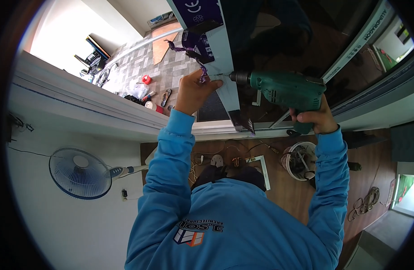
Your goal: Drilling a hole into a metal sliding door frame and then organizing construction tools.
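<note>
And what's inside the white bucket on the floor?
Inside the white bucket is a jumble of grey and dark things, too blurred to name. They hide whatever lies underneath.

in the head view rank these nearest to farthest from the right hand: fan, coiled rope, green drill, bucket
1. Green drill: gripped in the right hand
2. Bucket: just below that hand in the picture
3. Coiled rope: lower right
4. Fan: over on the left side

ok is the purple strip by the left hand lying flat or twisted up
Twisted up: the purple strip bends and kinks along its length beside the left hand.
</note>
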A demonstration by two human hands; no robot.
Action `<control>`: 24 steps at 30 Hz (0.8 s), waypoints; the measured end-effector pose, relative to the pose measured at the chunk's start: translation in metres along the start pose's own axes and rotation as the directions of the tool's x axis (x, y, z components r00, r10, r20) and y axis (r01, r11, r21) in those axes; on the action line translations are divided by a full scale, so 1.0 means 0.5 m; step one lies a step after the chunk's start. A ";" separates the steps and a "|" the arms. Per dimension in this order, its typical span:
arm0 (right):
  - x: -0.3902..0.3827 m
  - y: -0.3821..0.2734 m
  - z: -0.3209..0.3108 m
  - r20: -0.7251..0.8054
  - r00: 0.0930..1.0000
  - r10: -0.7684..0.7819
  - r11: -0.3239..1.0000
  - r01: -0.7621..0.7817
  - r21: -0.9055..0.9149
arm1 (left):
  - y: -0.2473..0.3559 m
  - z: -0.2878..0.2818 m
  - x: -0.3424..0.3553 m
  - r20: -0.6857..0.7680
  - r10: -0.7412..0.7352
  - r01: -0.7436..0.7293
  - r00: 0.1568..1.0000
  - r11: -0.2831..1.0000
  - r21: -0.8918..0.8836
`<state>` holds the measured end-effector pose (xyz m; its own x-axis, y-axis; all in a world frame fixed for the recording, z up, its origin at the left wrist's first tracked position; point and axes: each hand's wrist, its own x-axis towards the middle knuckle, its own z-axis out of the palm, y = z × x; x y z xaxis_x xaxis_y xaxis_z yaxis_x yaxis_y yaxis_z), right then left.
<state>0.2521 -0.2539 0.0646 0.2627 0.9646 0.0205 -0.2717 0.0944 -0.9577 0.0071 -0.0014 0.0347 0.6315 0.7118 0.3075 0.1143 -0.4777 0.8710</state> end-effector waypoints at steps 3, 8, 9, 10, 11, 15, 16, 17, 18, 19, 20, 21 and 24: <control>0.005 0.009 -0.004 0.020 1.000 0.017 0.999 -0.018 0.047 | -0.006 -0.001 0.001 0.010 -0.012 0.012 1.000 1.000 -0.022; 0.002 0.015 -0.003 0.012 0.999 0.031 0.990 -0.032 0.134 | -0.010 -0.002 0.002 0.008 -0.032 0.032 0.999 0.999 -0.023; 0.000 0.014 -0.004 0.012 0.999 0.033 0.988 -0.034 0.149 | -0.009 -0.002 0.003 0.027 -0.004 0.006 1.000 0.997 -0.075; -0.002 0.013 -0.003 0.018 0.999 0.038 0.986 -0.041 0.163 | -0.008 -0.003 0.004 0.012 -0.049 0.049 0.999 0.996 -0.074; -0.004 0.013 -0.002 0.002 1.000 0.030 0.987 -0.030 0.160 | -0.006 -0.005 0.006 0.038 -0.051 0.052 0.998 0.999 -0.002; -0.036 0.033 0.036 -0.041 0.999 0.029 0.988 -0.023 0.151 | 0.010 -0.009 0.011 0.110 -0.036 0.049 0.993 0.992 -0.119; -0.050 0.046 0.056 -0.099 0.995 -0.011 0.991 0.024 0.130 | 0.015 -0.010 0.010 0.097 -0.017 0.029 0.995 0.992 -0.122; -0.070 0.060 0.080 -0.116 0.993 -0.012 0.993 0.026 0.116 | 0.021 -0.010 0.009 0.107 -0.025 0.029 0.994 0.999 -0.037; -0.092 0.076 0.107 -0.201 0.978 -0.062 0.995 0.076 0.063 | 0.025 -0.011 0.007 0.098 -0.017 0.013 0.995 0.999 0.040; -0.115 0.094 0.135 -0.275 0.954 -0.118 0.991 0.129 0.022 | 0.029 -0.009 0.006 0.129 -0.026 0.022 0.991 0.999 0.036; -0.136 0.112 0.163 -0.300 0.947 -0.114 0.993 0.119 0.000 | 0.032 -0.007 0.004 0.099 0.022 -0.015 0.995 0.997 -0.073; -0.154 0.131 0.192 -0.362 0.920 -0.152 0.988 0.153 -0.028 | 0.034 -0.008 0.004 0.086 0.067 -0.050 0.994 0.982 -0.184; -0.190 0.186 0.274 -0.518 0.830 -0.207 0.977 0.198 -0.073 | 0.029 -0.010 0.005 0.057 0.103 -0.100 0.993 0.993 -0.059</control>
<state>0.0750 -0.3031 0.0129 0.7539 0.6536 0.0664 -0.1461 0.2653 -0.9530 0.0065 -0.0038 0.0500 0.6827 0.6281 0.3734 0.0049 -0.5149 0.8572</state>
